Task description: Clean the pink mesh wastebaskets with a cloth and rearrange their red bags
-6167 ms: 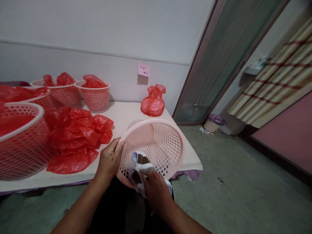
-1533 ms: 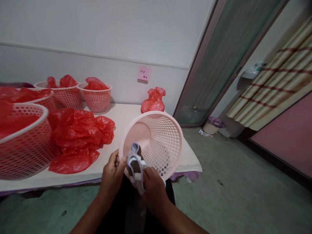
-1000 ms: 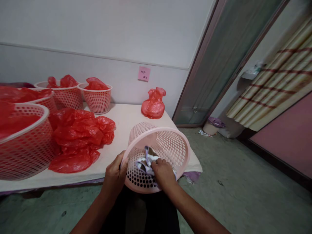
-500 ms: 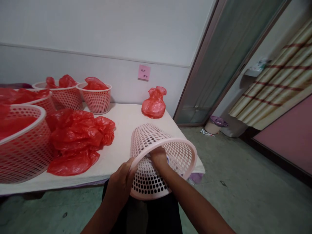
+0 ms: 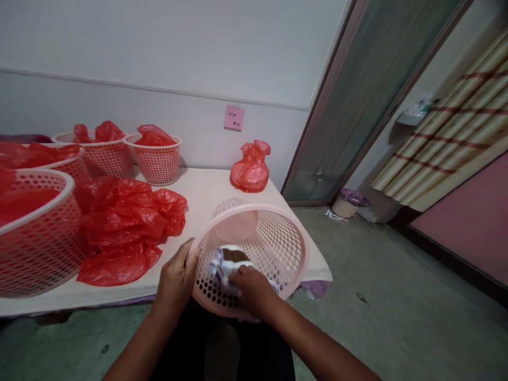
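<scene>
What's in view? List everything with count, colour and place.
Round perforated plastic basket: 1, pale pink, tilted, front centre
Striped fabric: 1 bunch, brown, white, purple, inside basket
Covered table: 1, white, left and centre
Wall: 1, white, behind
Perforated plastic baskets: 4, pink, table's left
Crumpled plastic bags: count unclear, red, near those baskets
Gathered plastic bag: 1, red, table's far right
Square paper note: 1, pink, on wall
Framed translucent panel: 1, greyish, right
Bin: 1, beige, on floor
Banded curtain: 1, cream and red, right
Left hand: 1, bare, basket rim
Right hand: 1, bare, on fabric
</scene>
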`<act>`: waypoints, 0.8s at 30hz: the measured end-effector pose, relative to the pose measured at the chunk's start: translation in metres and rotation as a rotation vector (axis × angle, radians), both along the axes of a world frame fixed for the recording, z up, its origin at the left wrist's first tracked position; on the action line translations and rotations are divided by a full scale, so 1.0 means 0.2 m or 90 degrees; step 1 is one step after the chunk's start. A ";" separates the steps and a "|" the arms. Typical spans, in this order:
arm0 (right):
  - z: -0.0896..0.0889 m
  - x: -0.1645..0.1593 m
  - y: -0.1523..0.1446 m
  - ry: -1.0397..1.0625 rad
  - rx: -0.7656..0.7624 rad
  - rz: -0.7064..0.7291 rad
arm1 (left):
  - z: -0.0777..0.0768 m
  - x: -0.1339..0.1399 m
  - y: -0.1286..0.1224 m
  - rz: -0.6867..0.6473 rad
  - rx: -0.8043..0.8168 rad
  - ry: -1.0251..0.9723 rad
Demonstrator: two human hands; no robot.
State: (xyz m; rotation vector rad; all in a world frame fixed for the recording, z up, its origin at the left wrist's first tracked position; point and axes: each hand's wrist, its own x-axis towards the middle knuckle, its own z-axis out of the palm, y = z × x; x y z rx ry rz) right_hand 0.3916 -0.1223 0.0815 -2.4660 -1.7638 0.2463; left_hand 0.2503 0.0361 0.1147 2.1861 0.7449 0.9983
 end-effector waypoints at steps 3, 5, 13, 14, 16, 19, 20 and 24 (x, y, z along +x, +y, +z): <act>0.07 -0.13 -0.16 0.003 0.057 0.088 | 0.02 -0.01 0.06 0.032 -0.055 -0.005; 0.07 -0.17 -0.22 -0.065 0.086 0.099 | 0.04 0.00 0.06 0.034 -0.089 -0.007; -0.17 -0.13 -0.16 -0.255 0.255 0.099 | 0.08 0.01 0.01 0.018 -0.183 -0.057; -0.16 -0.15 -0.14 -0.244 0.280 0.106 | 0.07 0.01 -0.01 0.041 -0.190 -0.081; -0.11 -0.21 -0.11 -0.192 0.325 0.103 | 0.06 -0.01 -0.07 0.072 -0.218 -0.117; 0.02 -0.29 -0.04 -0.034 0.367 0.049 | 0.04 -0.03 -0.17 0.073 -0.278 -0.157; 0.06 -0.31 -0.01 0.033 0.369 0.038 | 0.03 -0.03 -0.20 0.077 -0.294 -0.175; 0.07 -0.31 0.05 0.170 0.300 0.065 | 0.00 -0.06 -0.18 0.096 -0.259 -0.200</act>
